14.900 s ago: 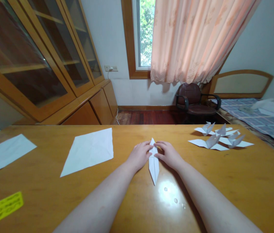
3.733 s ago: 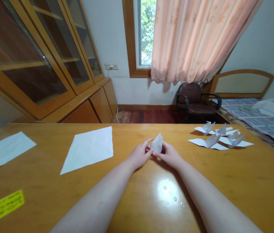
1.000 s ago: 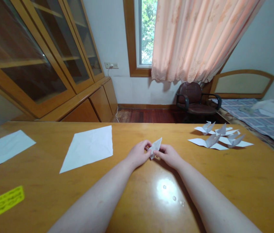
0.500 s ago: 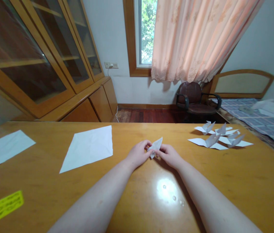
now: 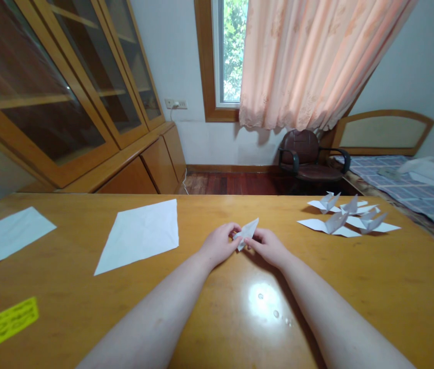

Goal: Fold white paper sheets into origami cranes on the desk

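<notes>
The small, pointed white folded paper (image 5: 250, 228) has tilted, apparently mid-fold. Your left hand (image 5: 222, 243) and right hand (image 5: 268, 247) pinch its sides.

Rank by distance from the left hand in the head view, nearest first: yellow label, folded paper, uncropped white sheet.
1. Folded paper: held in the left hand.
2. Uncropped white sheet: flat, left of that hand.
3. Yellow label: at the picture's lower left.

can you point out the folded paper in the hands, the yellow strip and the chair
Folded paper (image 5: 249, 230): head view, its upward-pointing flap.
Yellow strip (image 5: 4, 327): head view, its middle.
Chair (image 5: 303, 150): head view, its backrest.
</notes>
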The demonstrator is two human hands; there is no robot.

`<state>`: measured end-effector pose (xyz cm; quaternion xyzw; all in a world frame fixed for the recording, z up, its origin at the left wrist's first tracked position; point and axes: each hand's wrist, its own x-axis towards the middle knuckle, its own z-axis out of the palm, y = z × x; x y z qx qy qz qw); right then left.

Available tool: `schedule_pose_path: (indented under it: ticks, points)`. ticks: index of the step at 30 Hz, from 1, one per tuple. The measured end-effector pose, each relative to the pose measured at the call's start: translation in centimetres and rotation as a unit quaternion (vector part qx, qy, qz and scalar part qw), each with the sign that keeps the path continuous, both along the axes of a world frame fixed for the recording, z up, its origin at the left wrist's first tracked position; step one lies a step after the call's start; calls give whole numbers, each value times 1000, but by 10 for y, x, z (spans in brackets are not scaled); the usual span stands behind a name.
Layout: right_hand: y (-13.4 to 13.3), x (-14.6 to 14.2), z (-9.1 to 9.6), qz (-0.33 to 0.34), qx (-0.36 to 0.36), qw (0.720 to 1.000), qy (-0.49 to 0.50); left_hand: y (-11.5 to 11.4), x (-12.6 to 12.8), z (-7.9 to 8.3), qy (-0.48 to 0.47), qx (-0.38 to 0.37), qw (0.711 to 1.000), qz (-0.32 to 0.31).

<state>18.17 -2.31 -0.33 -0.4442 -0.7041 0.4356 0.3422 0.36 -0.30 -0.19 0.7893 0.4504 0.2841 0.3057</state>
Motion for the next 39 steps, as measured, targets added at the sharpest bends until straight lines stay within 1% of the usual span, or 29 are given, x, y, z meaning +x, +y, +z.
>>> schedule_pose_path:
  ticks: [10, 14, 19, 23, 30, 36, 39]
  points:
    - [-2, -2, 3, 6, -15, 1000, 25, 3, 0, -6, -6, 4, 1000, 5]
    - [-1, -3, 3, 2, -17, 1000, 19, 4, 0, -8, -31, 0, 999, 7]
    - [2, -1, -4, -26, -8, 1000, 4, 5, -1, -8, -58, -9, 998, -4]
    - [4, 0, -8, -41, -5, 999, -9, 6, 0, -10, -68, -14, 997, 15]
    - [5, 0, -8, -78, -7, 996, -30, 5, 1, -9, -119, -22, 992, 24]
    - [5, 0, -5, -106, 11, 993, -58, 4, 1, -7, -142, -29, 989, 10]
    - [6, 0, -5, -119, 21, 990, -66, 4, 0, -7, -136, -22, 990, -7]
